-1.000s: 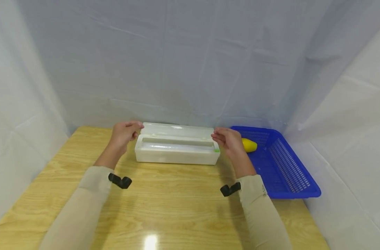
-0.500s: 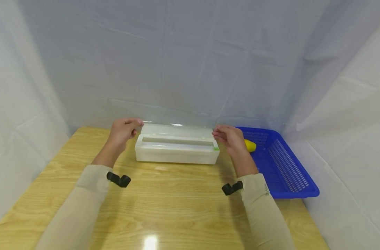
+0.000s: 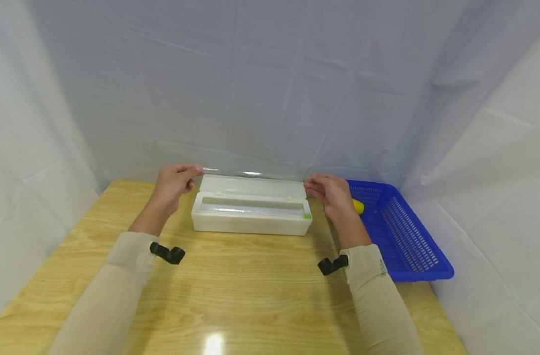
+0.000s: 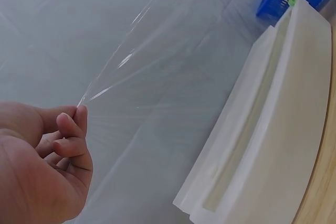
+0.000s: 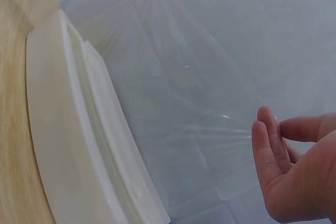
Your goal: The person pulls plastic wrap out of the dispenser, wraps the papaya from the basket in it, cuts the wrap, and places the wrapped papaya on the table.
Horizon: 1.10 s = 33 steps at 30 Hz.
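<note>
Behind everything hangs a grey sheet [image 3: 252, 88]; before it spreads a wood-grained surface [image 3: 243, 296]. On the right stands a blue basket [image 3: 409, 236], and left of that a long white box [image 3: 252, 225] with its lid [image 3: 252, 186] tipped back. Clear film [image 5: 184, 93] stretches near the box. The left grip [image 3: 173, 186] pinches its edge between thumb and finger; the right grip [image 3: 329, 195] pinches the opposite end. A yellow object [image 3: 358, 206], partly hidden, lies in the basket.

Readable text: none | right cuff [image 3: 363, 260]: dark mark [image 3: 382, 267], too small to read
</note>
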Available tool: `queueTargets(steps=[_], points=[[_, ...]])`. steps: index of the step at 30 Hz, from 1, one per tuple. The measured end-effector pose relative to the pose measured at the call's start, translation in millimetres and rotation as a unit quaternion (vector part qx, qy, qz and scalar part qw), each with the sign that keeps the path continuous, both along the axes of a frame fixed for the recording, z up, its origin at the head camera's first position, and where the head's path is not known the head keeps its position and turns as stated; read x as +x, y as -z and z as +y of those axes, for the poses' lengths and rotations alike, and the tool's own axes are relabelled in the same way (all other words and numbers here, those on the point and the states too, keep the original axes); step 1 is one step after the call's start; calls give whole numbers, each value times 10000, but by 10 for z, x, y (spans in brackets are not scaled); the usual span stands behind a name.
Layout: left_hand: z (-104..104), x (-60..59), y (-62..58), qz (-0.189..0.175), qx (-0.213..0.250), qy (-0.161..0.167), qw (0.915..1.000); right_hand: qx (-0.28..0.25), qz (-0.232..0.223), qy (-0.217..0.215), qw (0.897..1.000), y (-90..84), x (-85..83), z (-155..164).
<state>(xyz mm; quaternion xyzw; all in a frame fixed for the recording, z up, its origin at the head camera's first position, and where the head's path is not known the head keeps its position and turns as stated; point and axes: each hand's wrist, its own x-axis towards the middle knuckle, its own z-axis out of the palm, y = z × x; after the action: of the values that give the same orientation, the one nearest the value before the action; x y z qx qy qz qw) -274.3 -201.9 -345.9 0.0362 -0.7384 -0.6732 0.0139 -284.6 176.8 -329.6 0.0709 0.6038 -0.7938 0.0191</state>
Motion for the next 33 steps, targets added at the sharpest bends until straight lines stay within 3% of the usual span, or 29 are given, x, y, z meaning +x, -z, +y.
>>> queueTargets(steps=[9, 33], points=[[3, 16, -93, 82, -33, -58, 9999, 338, 179, -176, 9991, -82, 54, 42], [-1, 90, -319, 342, 17, -1, 9994, 338, 707, -237, 9966, -291, 117, 29]])
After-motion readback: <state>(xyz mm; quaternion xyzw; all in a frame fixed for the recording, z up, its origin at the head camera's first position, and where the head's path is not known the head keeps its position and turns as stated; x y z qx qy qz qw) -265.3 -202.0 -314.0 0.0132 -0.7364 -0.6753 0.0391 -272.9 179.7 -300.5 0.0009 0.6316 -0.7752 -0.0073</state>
